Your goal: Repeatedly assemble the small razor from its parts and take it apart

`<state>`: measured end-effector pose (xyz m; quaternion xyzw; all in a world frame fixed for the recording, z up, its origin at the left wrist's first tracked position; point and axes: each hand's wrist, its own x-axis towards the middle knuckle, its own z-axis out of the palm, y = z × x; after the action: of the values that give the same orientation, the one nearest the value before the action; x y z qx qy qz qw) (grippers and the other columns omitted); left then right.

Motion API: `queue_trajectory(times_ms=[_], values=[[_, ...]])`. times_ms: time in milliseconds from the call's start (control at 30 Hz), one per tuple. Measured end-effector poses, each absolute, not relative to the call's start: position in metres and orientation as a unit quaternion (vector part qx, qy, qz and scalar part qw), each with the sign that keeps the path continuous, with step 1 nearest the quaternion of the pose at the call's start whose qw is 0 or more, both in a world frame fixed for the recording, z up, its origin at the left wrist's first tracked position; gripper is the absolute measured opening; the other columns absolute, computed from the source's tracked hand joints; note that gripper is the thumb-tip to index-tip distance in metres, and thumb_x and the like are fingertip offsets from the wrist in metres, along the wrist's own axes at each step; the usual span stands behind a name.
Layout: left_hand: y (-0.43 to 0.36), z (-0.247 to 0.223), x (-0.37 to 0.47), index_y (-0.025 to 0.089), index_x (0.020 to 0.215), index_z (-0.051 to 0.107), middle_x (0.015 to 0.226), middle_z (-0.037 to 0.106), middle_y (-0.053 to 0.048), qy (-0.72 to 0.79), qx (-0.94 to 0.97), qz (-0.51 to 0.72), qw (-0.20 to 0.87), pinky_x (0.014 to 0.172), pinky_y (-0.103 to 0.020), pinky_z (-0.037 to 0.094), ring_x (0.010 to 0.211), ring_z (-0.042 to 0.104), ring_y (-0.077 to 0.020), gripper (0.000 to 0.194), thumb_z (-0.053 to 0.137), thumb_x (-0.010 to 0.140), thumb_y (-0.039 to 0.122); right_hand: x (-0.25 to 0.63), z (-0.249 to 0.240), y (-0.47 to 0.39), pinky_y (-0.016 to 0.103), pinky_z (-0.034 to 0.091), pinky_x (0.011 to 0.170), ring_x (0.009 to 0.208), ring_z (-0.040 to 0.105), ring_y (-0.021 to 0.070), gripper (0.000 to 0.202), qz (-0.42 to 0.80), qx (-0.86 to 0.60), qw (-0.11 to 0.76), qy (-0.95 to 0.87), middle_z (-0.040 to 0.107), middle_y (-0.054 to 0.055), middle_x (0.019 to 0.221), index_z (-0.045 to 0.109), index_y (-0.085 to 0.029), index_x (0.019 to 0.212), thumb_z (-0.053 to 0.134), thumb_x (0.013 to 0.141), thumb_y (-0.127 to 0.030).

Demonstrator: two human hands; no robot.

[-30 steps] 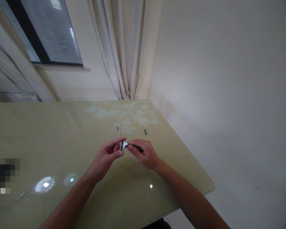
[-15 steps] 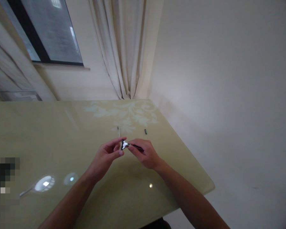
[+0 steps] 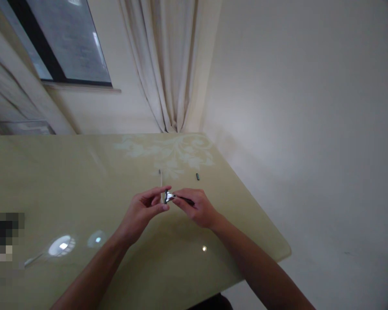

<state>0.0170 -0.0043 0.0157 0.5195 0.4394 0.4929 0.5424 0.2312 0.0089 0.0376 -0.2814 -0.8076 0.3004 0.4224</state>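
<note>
right hand point(image 3: 197, 207) is gripping the razor point(image 3: 170, 196) by its handle point(image 3: 189, 201), over the table point(image 3: 84, 181). left hand point(image 3: 140, 211), half open, is pinching the head point(image 3: 166, 196) by its ends. head's already sitting on the handle; can't tell if locked. small dark piece point(image 3: 197, 176) is lying loose beyond.

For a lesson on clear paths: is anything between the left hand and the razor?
Nothing visible: the left hand has finger and thumb at the head of the razor, which the right hand holds.
</note>
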Motion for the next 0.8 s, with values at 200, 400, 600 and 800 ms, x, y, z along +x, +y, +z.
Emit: queue_trajectory(times_ms=[200, 400, 600, 800], values=[[-0.0051, 0.0163, 0.0168, 0.025, 0.120, 0.080, 0.069, 0.038, 0.006, 0.440, 0.517, 0.495, 0.542, 0.069, -0.025, 0.042, 0.069, 0.044, -0.0113, 0.056, 0.091, 0.066, 0.031, 0.2293, 0.0345, 0.0088, 0.026, 0.047, 0.071, 0.075, 0.063, 0.0150, 0.030, 0.370, -0.283, 0.419, -0.780, 0.074, 0.005, 0.088, 0.079, -0.016, 0.104, 0.060, 0.104, -0.040], [-0.0059, 0.0173, 0.0161, 0.025, 0.119, 0.081, 0.069, 0.038, 0.006, 0.439, 0.516, 0.495, 0.544, 0.072, -0.025, 0.044, 0.070, 0.047, -0.0118, 0.055, 0.091, 0.065, 0.031, 0.2268, 0.0323, 0.0069, 0.025, 0.045, 0.065, 0.069, 0.059, 0.0136, 0.031, 0.398, -0.291, 0.424, -0.759, 0.072, 0.004, 0.082, 0.080, -0.015, 0.103, 0.062, 0.102, -0.041], [-0.0062, 0.0221, 0.0190, 0.025, 0.117, 0.082, 0.068, 0.037, 0.006, 0.456, 0.509, 0.498, 0.533, 0.069, -0.023, 0.042, 0.067, 0.044, -0.0102, 0.052, 0.091, 0.066, 0.031, 0.2231, 0.0301, 0.0061, 0.025, 0.045, 0.068, 0.072, 0.061, 0.0143, 0.029, 0.365, -0.307, 0.442, -0.760, 0.074, 0.004, 0.085, 0.080, -0.016, 0.102, 0.061, 0.103, -0.039], [-0.0053, 0.0214, 0.0166, 0.026, 0.115, 0.081, 0.068, 0.036, 0.007, 0.436, 0.510, 0.497, 0.550, 0.067, -0.023, 0.042, 0.065, 0.043, -0.0102, 0.051, 0.092, 0.065, 0.031, 0.2227, 0.0354, 0.0036, 0.025, 0.039, 0.064, 0.066, 0.051, 0.0125, 0.035, 0.378, -0.321, 0.419, -0.761, 0.062, 0.000, 0.074, 0.076, -0.017, 0.096, 0.058, 0.104, -0.045]])
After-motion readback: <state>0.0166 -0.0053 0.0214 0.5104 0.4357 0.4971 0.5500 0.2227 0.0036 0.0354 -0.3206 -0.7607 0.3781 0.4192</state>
